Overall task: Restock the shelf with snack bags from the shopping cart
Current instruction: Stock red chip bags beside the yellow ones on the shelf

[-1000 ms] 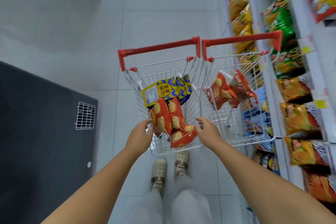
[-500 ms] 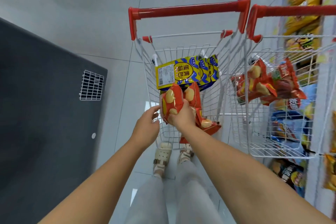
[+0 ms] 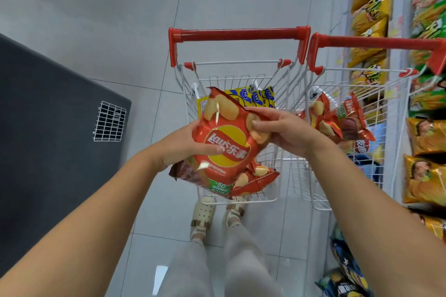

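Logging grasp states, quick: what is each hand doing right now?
Left hand: holds the red chip bag by its left edge.
Right hand: pinches the same bag's right side.
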Demonstrator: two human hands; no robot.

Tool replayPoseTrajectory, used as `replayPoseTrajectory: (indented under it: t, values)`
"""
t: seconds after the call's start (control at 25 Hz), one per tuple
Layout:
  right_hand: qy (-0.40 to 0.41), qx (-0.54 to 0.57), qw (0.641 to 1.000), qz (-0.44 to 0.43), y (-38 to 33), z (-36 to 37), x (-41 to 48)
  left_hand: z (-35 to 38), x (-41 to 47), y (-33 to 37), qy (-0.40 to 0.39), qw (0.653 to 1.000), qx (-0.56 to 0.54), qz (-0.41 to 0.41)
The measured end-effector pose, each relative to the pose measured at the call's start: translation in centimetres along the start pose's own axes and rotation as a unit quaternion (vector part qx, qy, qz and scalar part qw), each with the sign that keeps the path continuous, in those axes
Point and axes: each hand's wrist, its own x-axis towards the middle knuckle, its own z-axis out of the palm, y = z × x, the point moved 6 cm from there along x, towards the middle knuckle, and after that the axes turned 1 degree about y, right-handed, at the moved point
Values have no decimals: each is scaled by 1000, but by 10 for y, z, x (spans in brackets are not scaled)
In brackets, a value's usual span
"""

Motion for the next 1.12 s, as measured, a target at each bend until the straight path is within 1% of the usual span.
replayPoseTrajectory:
  t: [0.04, 0.08, 0.12, 0.16, 0.2, 0.24, 0.28, 0.36, 0.48, 0.56, 0.68, 0.84, 0.92, 1.0, 1.12]
  values:
    - [32, 30, 999, 2, 9, -1, 14, -10, -1, -9, 31, 999, -25, -4]
    - [89, 40, 995, 13, 24, -7, 27, -21, -2, -23, 70, 996, -59, -10]
    - [164, 5, 986, 30, 41, -18, 39, -31, -5, -39, 107, 989, -97, -18]
    - [245, -80, 965, 57, 60, -28, 46, -41, -9, -57, 141, 980, -135, -28]
    - [306, -167, 932, 95, 79, -34, 49, -48, -12, -73, 167, 971, -169, -37]
    - [328, -226, 908, 129, 98, -34, 52, -54, -15, -86, 185, 962, -196, -43]
    - [324, -243, 901, 156, 117, -30, 57, -58, -18, -97, 199, 955, -216, -47]
    - [305, -228, 904, 195, 146, -19, 70, -61, -21, -111, 212, 946, -239, -51]
    - [325, -243, 889, 211, 168, -13, 87, -56, -22, -122, 213, 942, -252, -59]
    - [360, -245, 882, 178, 165, -15, 88, -51, -24, -122, 207, 942, -258, -58]
    - [361, -214, 901, 108, 141, -20, 63, -45, -26, -110, 190, 948, -249, -51]
    - [350, -127, 927, 39, 92, -30, -25, -32, -34, -68, 141, 964, -224, -15]
    - [358, -95, 929, -11, 67, -31, -80, -20, -44, -36, 104, 974, -200, 16]
    - [393, -60, 915, -65, 45, -29, -144, -1, -61, 5, 60, 984, -160, 52]
    - [460, -13, 878, -129, 29, -18, -246, 37, -91, 66, -7, 987, -112, 112]
